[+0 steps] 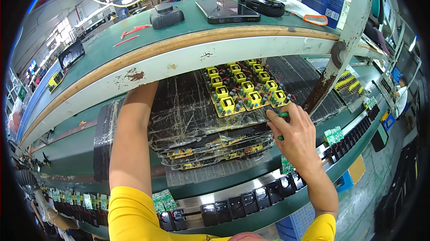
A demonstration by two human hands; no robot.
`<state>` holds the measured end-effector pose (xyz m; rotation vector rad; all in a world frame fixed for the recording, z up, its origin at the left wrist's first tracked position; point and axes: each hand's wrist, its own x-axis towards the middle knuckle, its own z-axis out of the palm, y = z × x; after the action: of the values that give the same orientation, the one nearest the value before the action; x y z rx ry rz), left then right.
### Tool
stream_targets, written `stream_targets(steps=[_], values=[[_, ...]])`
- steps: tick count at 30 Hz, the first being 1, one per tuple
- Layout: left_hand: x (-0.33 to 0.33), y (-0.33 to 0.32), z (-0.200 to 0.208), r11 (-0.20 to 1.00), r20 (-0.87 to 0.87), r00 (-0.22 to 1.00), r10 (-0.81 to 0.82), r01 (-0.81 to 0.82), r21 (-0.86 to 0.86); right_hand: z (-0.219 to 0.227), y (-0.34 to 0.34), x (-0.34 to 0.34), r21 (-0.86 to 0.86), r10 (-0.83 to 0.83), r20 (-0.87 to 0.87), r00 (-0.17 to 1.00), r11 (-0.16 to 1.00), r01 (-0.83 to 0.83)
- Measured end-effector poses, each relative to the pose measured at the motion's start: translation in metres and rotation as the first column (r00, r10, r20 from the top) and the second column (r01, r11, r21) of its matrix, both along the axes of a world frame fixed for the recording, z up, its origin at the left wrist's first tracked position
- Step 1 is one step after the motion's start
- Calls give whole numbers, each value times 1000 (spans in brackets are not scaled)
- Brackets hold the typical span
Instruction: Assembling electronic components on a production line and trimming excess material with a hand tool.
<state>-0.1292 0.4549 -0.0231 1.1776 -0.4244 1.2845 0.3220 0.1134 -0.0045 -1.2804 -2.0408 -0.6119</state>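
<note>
My left forearm (pixel 132 138) reaches in under the raised shelf. The shelf's edge hides my left hand, so its fingers do not show. At the front right corner of the top black tray (pixel 183 106), my right hand (pixel 293 126) is closed around a slim green-handled tool (pixel 283 114) whose working end I cannot make out. Beside those fingertips is a circuit board (pixel 280 99) with a yellow transformer. Rows of similar circuit boards (pixel 228 104) lie on the tray's right part. Its left part is bare, scuffed black. More trays with boards are stacked below.
Above the stack, the green-topped shelf (pixel 134 48) carries a phone (pixel 227 10), a black case (pixel 264 5) and a white glove (pixel 286 5). A rusty white post (pixel 342 48) stands to the right. Black plastic housings (pixel 237 206) and green boards (pixel 333 135) line the conveyor in front.
</note>
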Motion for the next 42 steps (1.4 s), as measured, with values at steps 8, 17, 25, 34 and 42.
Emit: stream_targets(steps=[8,17,25,34,42], values=[[1,-6,15,999,9,1000,11,-10,-41,-1,-1,0,-12,-5,1,1000,1000,5],[-4,-15,40,988,-146,980,135,-121,99,-3,2,-2,-2,-25,0,1000,1000,25],[-67,-12,49,859,-240,886,396,-450,-243,7,-2,-22,36,-62,90,994,998,59],[74,-113,58,441,-396,-369,841,44,896,-3,-1,-17,39,-145,117,983,989,142],[106,-212,83,433,-540,-469,699,-323,842,5,-14,-10,-2,-138,65,988,990,138]])
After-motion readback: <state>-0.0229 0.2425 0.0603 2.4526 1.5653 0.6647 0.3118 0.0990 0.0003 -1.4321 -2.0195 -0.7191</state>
